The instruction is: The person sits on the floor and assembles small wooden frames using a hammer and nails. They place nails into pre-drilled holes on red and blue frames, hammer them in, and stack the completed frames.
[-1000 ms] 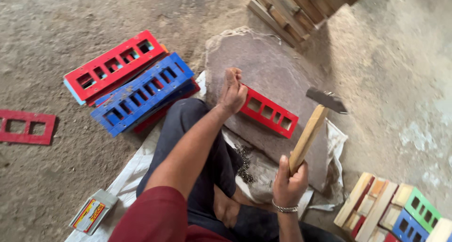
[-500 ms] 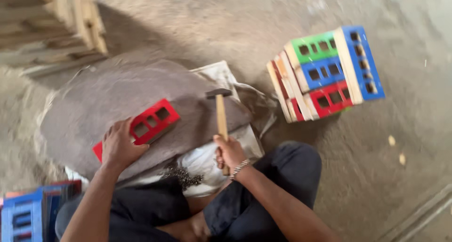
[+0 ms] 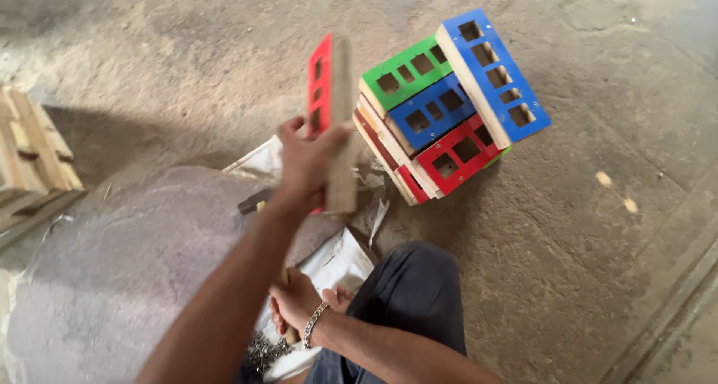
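We've got a red-faced board with a bare tan wood edge up top center, next to a stack of green, blue and red panels with square cutouts. Grey slab lower left, dark blue trousers, silver bracelet.

The left hand holds a red wooden frame up in the air, standing on its end. The frame has small square holes. The right hand is low down near the knee, closed around the wooden handle of a hammer, whose dark head lies on a big grey flat stone. A stack of green, blue and red frames sits on the floor just beside the lifted frame. White cloth lies under the stone
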